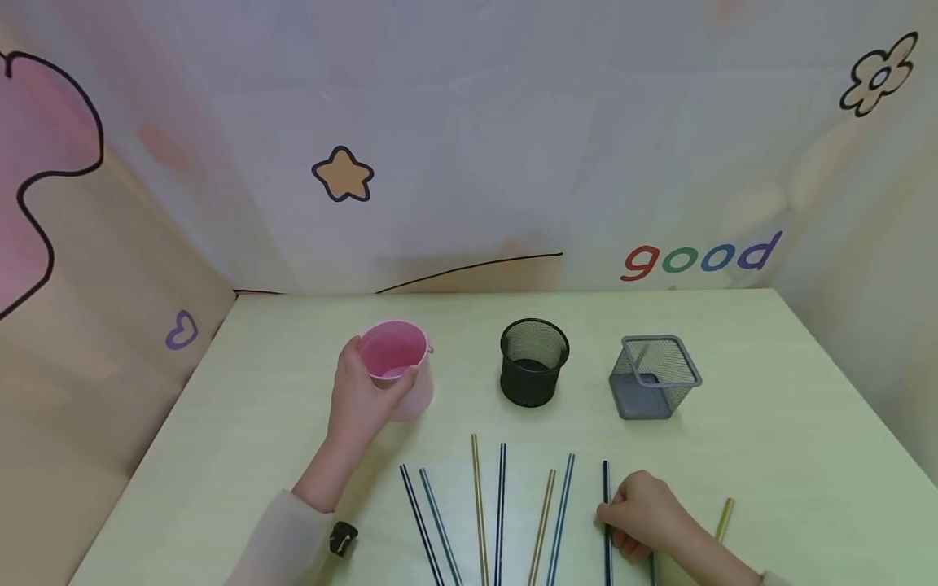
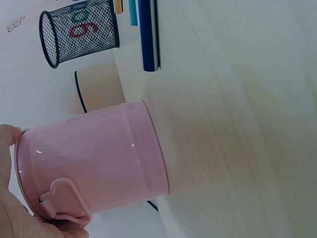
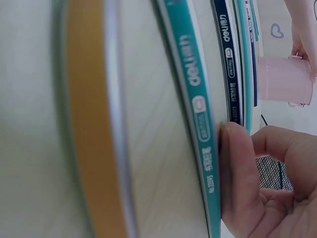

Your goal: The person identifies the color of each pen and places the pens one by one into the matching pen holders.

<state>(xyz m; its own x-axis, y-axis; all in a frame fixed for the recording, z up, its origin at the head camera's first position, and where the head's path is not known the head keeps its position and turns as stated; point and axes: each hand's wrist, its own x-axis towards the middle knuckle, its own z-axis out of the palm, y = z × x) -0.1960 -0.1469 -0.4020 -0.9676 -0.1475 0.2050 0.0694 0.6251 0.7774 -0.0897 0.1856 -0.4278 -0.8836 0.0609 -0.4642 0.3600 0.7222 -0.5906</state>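
Observation:
My left hand [image 1: 364, 400] grips the pink pail [image 1: 419, 397] by its rim; the pail stands upright at the left of the table. In the left wrist view a small wire handle shows on its side. My right hand [image 1: 645, 514] pinches a dark blue pencil [image 1: 606, 482] between thumb and fingers, low over the table at front right. Its fingers hide part of the shaft. Just right of that hand lies a teal pencil [image 3: 190, 74], and farther right a yellow pencil [image 1: 725, 519], partly behind the forearm.
A round black mesh cup [image 1: 529, 384] stands at the middle back, a square grey mesh basket [image 1: 641, 399] to its right. Dark blue pencils [image 1: 421, 521], blue pencils [image 1: 562, 513] and yellow pencils [image 1: 479, 505] lie spread along the front. A printed cloth backdrop [image 1: 469, 179] rises behind the table.

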